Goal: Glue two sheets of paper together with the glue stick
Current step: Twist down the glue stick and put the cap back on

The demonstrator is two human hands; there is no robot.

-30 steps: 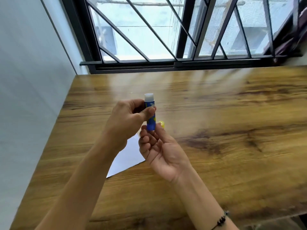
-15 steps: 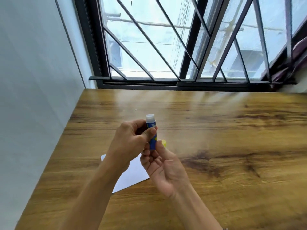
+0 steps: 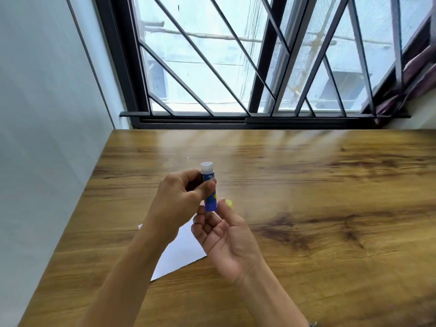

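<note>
A blue glue stick [image 3: 210,192] stands upright above the table, its white glue tip bare at the top. My left hand [image 3: 181,197] grips its barrel between thumb and fingers. My right hand [image 3: 224,234] lies palm up below it, and its thumb and fingertips pinch the stick's base. A small yellow cap [image 3: 229,203] shows just behind my right thumb; whether it is held or lies on the table I cannot tell. White paper [image 3: 181,251] lies flat on the wooden table [image 3: 318,208] under both hands, mostly hidden by my forearms.
A grey wall [image 3: 47,138] runs along the table's left edge. A barred window [image 3: 236,67] closes off the far edge. The table's wood surface stretches out to the right of my hands.
The view has tilted up, so more window shows and my hands sit lower in the frame. Both hands keep hold of the glue stick in the same way.
</note>
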